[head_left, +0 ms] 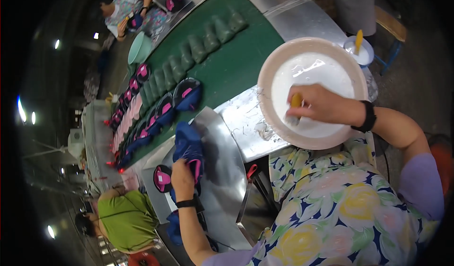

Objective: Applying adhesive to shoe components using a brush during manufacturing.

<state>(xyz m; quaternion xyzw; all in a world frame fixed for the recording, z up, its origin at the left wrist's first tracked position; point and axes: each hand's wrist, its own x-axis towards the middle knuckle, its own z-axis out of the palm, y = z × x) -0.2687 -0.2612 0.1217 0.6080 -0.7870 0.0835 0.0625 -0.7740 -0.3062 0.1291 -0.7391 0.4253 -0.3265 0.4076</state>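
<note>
My right hand (314,103) is closed round the yellow handle of a brush (296,100), with its bristles down at the white liquid (326,77). That liquid fills a wide pale pink basin (352,67) at the right. To the left, my left hand (183,178) is closed on a blue shoe upper with pink lining (188,141), held above the metal tray (217,171). A dark shoe piece with a pink patch (162,178) lies just left of that hand. More blue uppers (174,228) show below it, partly hidden by my forearm.
A green conveyor belt (241,65) carries rows of grey shoe lasts (196,48) and blue-and-pink shoe uppers (187,96). Right of the basin stands a small white tub (364,55) with another yellow-handled brush. A person in green (125,218) sits at lower left; another person (127,11) works at upper left.
</note>
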